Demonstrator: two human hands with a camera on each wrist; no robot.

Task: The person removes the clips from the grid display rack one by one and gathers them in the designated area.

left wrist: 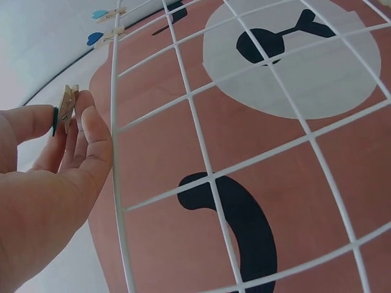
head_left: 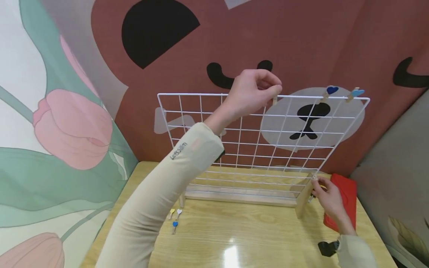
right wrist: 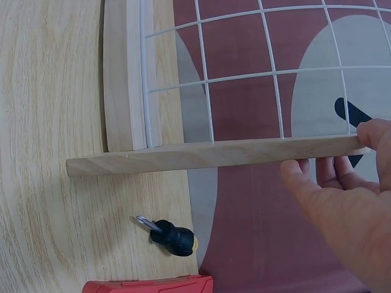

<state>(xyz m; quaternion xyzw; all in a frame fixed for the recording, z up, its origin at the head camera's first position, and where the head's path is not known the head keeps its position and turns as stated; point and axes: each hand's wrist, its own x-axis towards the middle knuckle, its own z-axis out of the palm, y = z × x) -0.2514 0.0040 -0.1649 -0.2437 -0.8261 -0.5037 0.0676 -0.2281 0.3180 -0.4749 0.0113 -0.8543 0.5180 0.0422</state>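
Note:
My left hand [head_left: 253, 91] is raised at the top wire of a white wire grid [head_left: 239, 143]. Between thumb and fingers it pinches a small wooden clothespin [left wrist: 68, 104] with a dark teal piece on its side, close beside the top wire in the left wrist view. My right hand [head_left: 330, 197] grips the upper end of the wooden side post [right wrist: 244, 154] at the grid's right, fingers below and thumb on top in the right wrist view. Two clothespins with hearts, one dark blue [head_left: 331, 90] and one light blue [head_left: 357, 92], sit on the top wire at the right.
Yellow [head_left: 172, 211], white [head_left: 179, 212] and blue [head_left: 175, 224] heart clothespins lie on the wooden table [head_left: 214, 230] at front left. A stubby black screwdriver [right wrist: 174, 238] lies beside the right post, near a red case [head_left: 345, 201]. A printed backdrop [head_left: 301, 37] hangs behind the grid.

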